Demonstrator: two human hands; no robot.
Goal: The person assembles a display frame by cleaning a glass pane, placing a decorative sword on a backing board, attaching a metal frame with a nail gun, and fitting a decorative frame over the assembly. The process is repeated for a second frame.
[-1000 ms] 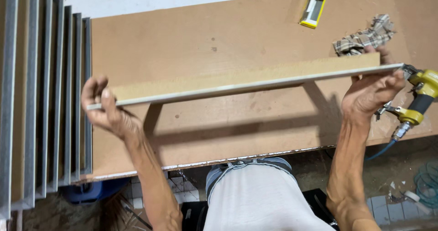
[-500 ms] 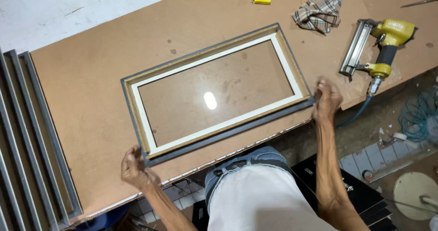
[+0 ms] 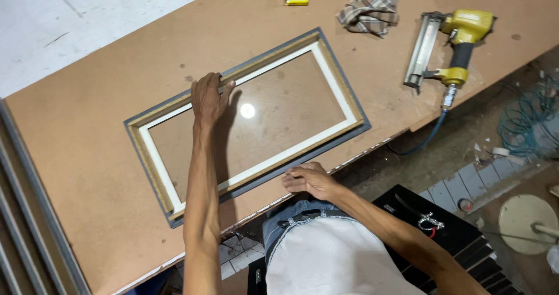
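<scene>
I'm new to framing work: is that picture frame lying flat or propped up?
Lying flat. The picture frame rests on the brown table, whose surface shows through its opening; left hand on the far rail, right hand at the near edge.

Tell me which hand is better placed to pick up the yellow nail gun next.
Right, probably. The right hand rests at the near edge of the frame, on the nail gun's side. The left hand lies across the frame's far rail, farther from the tool.
</scene>
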